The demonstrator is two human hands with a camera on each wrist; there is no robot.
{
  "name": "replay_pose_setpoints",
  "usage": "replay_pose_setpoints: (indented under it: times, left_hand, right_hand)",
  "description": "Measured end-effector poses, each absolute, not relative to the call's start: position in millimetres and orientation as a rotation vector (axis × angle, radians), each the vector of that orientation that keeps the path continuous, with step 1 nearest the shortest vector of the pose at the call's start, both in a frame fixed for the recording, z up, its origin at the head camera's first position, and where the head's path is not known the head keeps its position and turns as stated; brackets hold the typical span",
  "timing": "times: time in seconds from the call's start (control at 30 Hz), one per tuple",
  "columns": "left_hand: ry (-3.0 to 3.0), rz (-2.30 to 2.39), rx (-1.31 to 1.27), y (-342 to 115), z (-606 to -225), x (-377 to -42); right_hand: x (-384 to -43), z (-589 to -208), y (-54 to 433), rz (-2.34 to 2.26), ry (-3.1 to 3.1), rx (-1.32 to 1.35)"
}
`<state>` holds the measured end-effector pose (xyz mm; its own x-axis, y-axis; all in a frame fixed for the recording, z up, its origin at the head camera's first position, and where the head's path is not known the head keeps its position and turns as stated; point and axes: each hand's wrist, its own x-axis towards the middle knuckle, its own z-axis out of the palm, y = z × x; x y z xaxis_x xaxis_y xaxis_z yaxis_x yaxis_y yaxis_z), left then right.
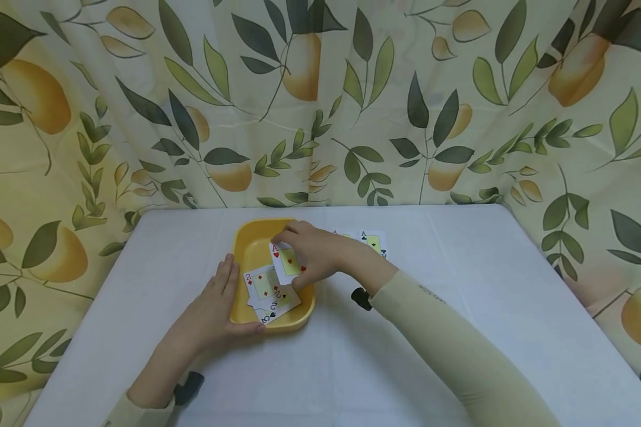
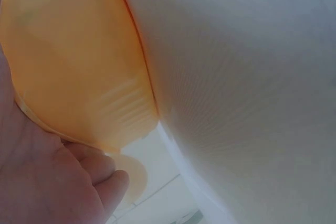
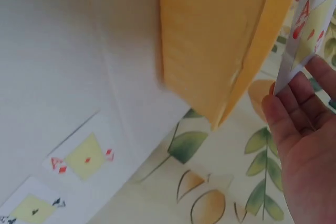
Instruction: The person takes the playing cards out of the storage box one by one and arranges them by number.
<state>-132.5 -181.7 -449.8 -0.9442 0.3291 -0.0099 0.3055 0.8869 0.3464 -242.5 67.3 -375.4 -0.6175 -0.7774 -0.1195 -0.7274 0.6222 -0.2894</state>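
Note:
My right hand (image 1: 315, 252) pinches an ace of hearts playing card (image 1: 286, 263) over the yellow tray (image 1: 248, 240). In the right wrist view the card stands tilted in the fingertips. Inside the tray lie overlapping cards, a two of diamonds (image 1: 257, 286) among them, partly hidden by the held ace. My left hand (image 1: 216, 302) rests against the tray's near left corner, its straight fingers along the left side and the thumb by the front rim. In the left wrist view the palm is close to the tray's outer wall (image 2: 79, 77).
Right of the tray, an ace of diamonds (image 3: 86, 153) and an ace of clubs (image 1: 373, 241) lie face up, partly behind my right hand in the head view. White cloth (image 1: 432, 249) covers the table. A leaf-and-fruit patterned curtain (image 1: 374, 148) hangs behind its far edge.

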Motion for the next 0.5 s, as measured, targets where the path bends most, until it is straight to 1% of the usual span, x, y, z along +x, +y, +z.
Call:
replay_pose_setpoints:
  times: [0.23,0.5]
  left_hand:
    - [2.982,0.53,0.476,-181.0,-449.1,-130.7]
    - [2.976,0.526,0.472,-179.9,-448.7,-130.6]
  right_hand:
    - [-246.1,-368.9,93.5,-0.344,2.665,-1.179]
    - [-252.3,-370.3,119.4,-0.378,2.696,-1.1]
